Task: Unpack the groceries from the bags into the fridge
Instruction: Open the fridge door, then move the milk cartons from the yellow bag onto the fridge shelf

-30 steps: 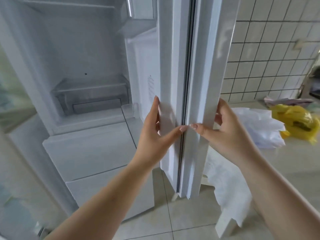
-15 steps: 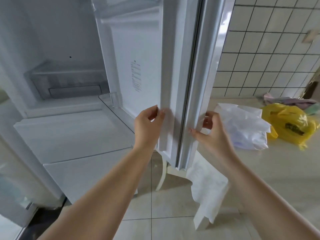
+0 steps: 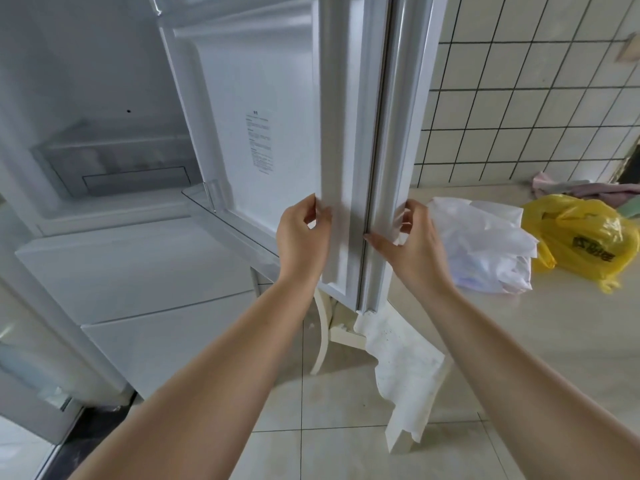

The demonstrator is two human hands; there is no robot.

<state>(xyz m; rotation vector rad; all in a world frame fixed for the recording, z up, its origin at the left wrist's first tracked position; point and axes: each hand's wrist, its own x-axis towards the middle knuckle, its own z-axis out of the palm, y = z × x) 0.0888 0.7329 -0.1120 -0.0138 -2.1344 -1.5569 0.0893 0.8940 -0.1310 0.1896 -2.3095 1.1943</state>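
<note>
At far left the fridge (image 3: 104, 140) stands open, its white cavity showing a clear drawer (image 3: 114, 164) low at the back and closed white drawer fronts below; no groceries are visible inside it. Next comes the open fridge door (image 3: 277, 133), seen nearly edge-on, with a printed label (image 3: 259, 142) on its inner liner whose small lines of text are too fine to read. The left hand (image 3: 302, 242) grips the door's inner edge with curled fingers, and the right hand (image 3: 412, 249) holds the outer edge just across the seal, thumb lying along the front and fingers bent behind it. The door looks stiff and steady on its hinge, best held by this free edge. Further right, on the pale worktop (image 3: 519, 334), lie the groceries: a white bag (image 3: 485, 251) and, touching it, a yellow bag (image 3: 581, 240) bearing dark printing that is creased and illegible. Both are thin, soft plastic that should slump and slip, probably light; taking them by the gathered handles or supporting them underneath seems safest
</note>
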